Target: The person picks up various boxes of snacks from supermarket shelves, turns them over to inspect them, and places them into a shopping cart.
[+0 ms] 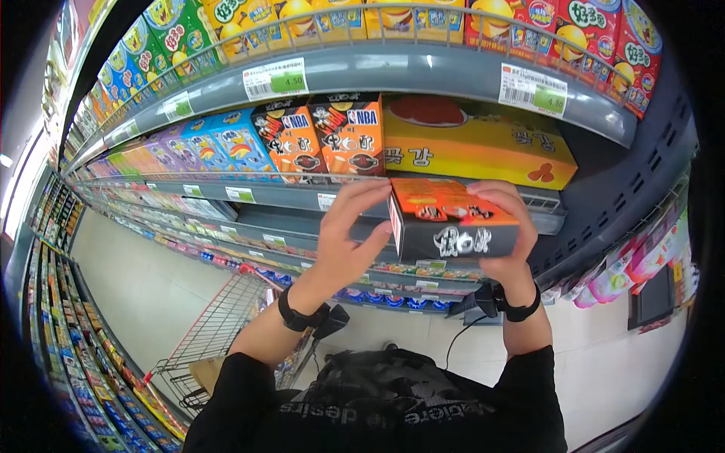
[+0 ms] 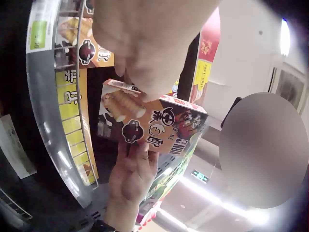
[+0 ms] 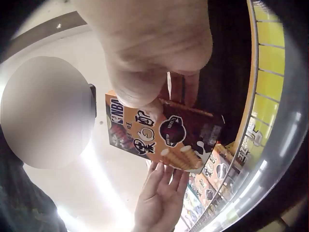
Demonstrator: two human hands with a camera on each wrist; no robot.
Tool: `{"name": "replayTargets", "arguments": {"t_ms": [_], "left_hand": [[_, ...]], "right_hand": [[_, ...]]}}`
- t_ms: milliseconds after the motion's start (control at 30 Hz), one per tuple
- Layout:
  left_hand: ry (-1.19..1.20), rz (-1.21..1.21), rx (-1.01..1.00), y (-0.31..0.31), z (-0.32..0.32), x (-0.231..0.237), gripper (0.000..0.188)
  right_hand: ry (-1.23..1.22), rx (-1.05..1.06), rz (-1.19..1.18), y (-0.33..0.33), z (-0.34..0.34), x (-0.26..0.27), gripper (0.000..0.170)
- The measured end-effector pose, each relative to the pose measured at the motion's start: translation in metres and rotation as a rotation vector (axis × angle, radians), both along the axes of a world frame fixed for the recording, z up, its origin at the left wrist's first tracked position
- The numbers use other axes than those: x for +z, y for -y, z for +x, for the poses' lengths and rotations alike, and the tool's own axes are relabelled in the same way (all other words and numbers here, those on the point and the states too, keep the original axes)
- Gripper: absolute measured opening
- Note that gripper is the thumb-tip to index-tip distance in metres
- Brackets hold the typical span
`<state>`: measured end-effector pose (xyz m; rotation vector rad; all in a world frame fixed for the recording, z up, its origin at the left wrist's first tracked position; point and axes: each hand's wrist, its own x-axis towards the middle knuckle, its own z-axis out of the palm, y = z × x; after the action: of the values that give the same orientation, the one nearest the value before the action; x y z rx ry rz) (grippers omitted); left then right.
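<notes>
An orange-and-black snack box [image 1: 462, 240], printed with rolled wafers and NBA lettering, is held between both hands in front of the shelf. My left hand [image 1: 347, 230] holds its left end, fingertips by the upper corner and thumb lower down. At the right end my right hand [image 1: 512, 223] grips it, fingers bent over the top and thumb below. The wafer picture on the snack box [image 2: 145, 118] shows in the left wrist view, with the right hand [image 2: 131, 176] at its lower edge. In the right wrist view, the left hand's fingers [image 3: 169, 176] touch the box's edge.
Two matching NBA boxes [image 1: 349, 136] stand on the shelf behind, beside blue boxes [image 1: 230, 143] and a large yellow carton [image 1: 483, 143]. Above runs a wire-railed shelf edge with price tags [image 1: 276, 79]. A shopping cart [image 1: 219, 317] stands at the lower left.
</notes>
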<state>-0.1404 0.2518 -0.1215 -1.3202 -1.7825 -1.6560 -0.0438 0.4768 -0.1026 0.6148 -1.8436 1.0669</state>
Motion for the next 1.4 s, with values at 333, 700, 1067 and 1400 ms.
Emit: {"name": "replayTargets", "arguments": {"t_ms": [333,700,1067,1400], "left_hand": [[-0.041,0.078,0.012,0.037,0.016,-0.019,0.035],[0.165,-0.043,0.197,0.15,0.031,-0.061,0.037],[0.882,0.042,0.228,0.265,0.052,-0.118,0.069],[1.562,0.119,0.091,0.36,0.061,-0.218,0.05]], "right_hand": [[-0.035,0.153,-0.201,0.039,0.017,-0.033,0.041],[0.437,0.28,-0.541,0.147,0.001,-0.101,0.029],[0.908,0.436,-0.402,0.251,-0.027,-0.125,0.039],[1.475,0.499,-0.478,0.34,-0.045,-0.191,0.039]]}}
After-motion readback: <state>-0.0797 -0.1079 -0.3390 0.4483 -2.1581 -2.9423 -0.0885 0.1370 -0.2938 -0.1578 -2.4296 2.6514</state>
